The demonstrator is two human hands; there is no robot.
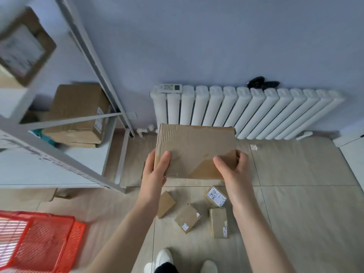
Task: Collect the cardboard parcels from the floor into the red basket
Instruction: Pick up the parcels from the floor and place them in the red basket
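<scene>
While it's held up: big flat brown cardboard parcel (195, 150), off the floor, in front of the white ribbed radiator (246, 111).
Parcel look: creased top, ridges near the left edge, shiny clear tape across it, darker patch twd the near right corner.
Left hand (155, 170): grips the parcel's near left corner, thumb flat on top, fingers hidden under the edge.
Right hand (234, 170): grips the near right corner, thumb on top, fingers curled round the right edge.
Red mesh plastic basket (39, 239): on the floor at lower left, well apart from the held parcel; blurred, only its mesh bottom shows.
Small cardboard parcels: four on the beige tiled floor (305, 203) below the hands: plain one (165, 203), squarish one w/ small label (188, 217), one w/ big white label (215, 196), long one (218, 222).
Grey metal shelf rack (59, 154): at left, holds stacked brown cartons (78, 115).
White remote (170, 88): lies on the radiator's left end.
White shoes (164, 257): bottom edge, betw. the forearms.
</scene>
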